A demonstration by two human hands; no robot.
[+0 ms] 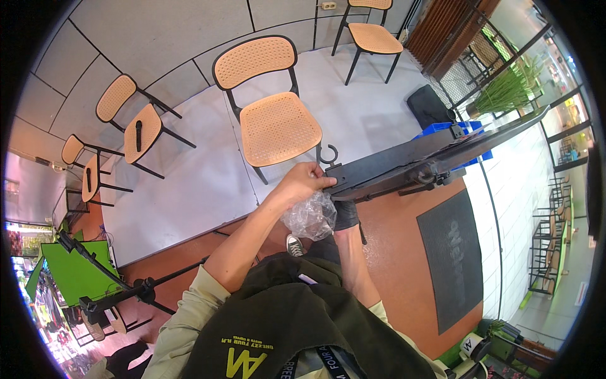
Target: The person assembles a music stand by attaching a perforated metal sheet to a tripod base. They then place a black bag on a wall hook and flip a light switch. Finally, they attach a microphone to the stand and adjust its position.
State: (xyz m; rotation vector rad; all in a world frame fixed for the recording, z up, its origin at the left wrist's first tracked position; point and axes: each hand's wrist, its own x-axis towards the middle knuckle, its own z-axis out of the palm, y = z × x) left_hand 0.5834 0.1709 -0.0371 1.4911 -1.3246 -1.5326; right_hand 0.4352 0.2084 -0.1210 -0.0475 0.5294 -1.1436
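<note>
A long, flat black piece with a small open hook at its near end reaches away to the right in front of me. My left hand is closed on that end, thumb pressed on its top face. Crumpled clear plastic hangs just below this hand. Beneath the black piece is my right hand, which looks covered by something black like a glove. Its fingers are hidden, so their grip does not show.
A tan-seated chair stands just ahead on a pale platform. Other chairs are at left, two with microphones on them. A black tripod stand is at lower left. At right lie a dark mat and a blue crate.
</note>
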